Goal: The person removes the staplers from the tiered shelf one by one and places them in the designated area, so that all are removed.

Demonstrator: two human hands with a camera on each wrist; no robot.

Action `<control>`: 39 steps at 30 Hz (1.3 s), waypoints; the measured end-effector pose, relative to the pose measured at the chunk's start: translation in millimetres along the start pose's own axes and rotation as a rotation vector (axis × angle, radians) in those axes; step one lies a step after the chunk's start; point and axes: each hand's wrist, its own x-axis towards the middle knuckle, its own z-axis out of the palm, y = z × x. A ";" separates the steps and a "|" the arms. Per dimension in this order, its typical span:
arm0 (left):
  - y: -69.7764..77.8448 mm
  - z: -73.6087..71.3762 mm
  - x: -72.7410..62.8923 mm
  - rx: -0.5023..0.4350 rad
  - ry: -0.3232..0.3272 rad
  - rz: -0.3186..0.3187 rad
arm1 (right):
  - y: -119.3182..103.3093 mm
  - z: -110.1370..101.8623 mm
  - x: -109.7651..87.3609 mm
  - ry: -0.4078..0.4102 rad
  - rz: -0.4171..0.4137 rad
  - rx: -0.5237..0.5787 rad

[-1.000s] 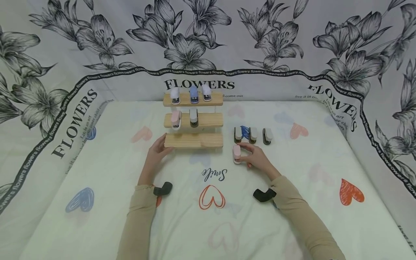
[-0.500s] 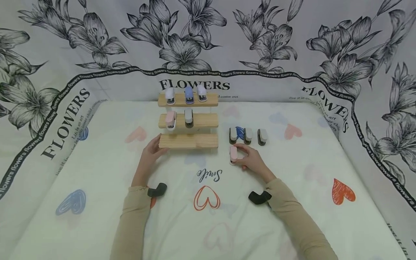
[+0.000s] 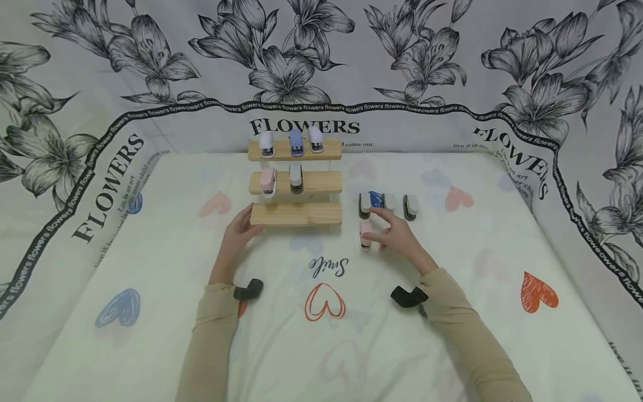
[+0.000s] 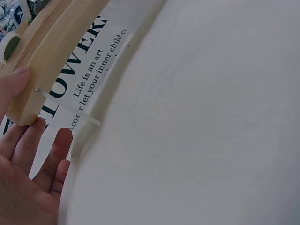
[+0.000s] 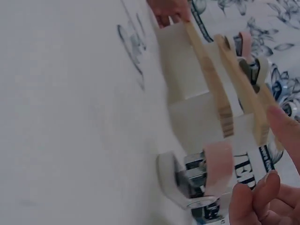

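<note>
A pink mini stapler (image 3: 365,227) with a white base stands on the cloth right of the three-tier wooden rack. Beside it my right hand (image 3: 401,237) has thumb and index finger spread, the thumb overlapping the stapler in the head view. The right wrist view shows a gap between these fingers and the pink stapler (image 5: 218,168). My left hand (image 3: 238,237) pinches the left end of the rack's bottom wooden board (image 3: 301,214). In the left wrist view its thumb lies on top of the board (image 4: 61,51) and fingertips press beneath.
Three pale staplers with dark bases, including one at the right (image 3: 410,206), stand behind the right hand. A pink stapler (image 3: 268,181) and a grey one (image 3: 296,178) occupy the middle tier. White and blue staplers (image 3: 296,143) line the top tier.
My right hand gripped the pink stapler earlier; its fingers have now spread, the index finger moving off toward the pale staplers. The left hand stays on the board. The head view shifted slightly.
</note>
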 end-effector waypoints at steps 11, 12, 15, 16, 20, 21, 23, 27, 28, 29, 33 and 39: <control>-0.9 1.3 0.6 0.018 -0.008 -0.010 | -60.3 12.5 32.0 -0.052 -0.136 0.166; -1.0 1.9 0.9 0.018 -0.008 -0.013 | -59.9 16.7 38.1 -0.053 -0.143 0.186; -1.4 2.6 0.6 0.018 -0.012 -0.012 | -69.1 28.9 51.0 -0.047 -0.134 0.246; -1.4 2.7 0.2 0.016 -0.012 -0.013 | -72.2 32.6 55.8 -0.044 -0.127 0.268; -2.7 1.3 -0.5 -0.008 -0.022 -0.002 | -87.2 43.6 75.4 -0.071 -0.076 0.369; -2.7 0.8 -0.6 -0.013 -0.024 0.000 | -91.0 45.4 80.2 -0.085 -0.052 0.383; -2.9 0.2 -0.3 -0.010 -0.022 0.004 | -98.4 49.0 89.2 -0.125 -0.008 0.400; -2.5 -1.1 1.5 0.005 -0.009 0.000 | -110.2 55.7 105.9 -0.160 0.057 0.368; -2.7 -1.0 2.3 0.011 -0.011 0.000 | -112.7 57.2 108.8 -0.163 0.069 0.369; -3.3 -0.7 3.0 0.011 -0.012 -0.003 | -114.6 58.7 111.4 -0.159 0.078 0.368; -4.5 0.7 3.7 0.011 -0.024 -0.010 | -117.8 64.3 117.1 -0.130 0.104 0.424; -4.8 -1.4 2.3 0.018 -0.010 -0.024 | -116.2 71.8 116.4 -0.113 0.063 0.443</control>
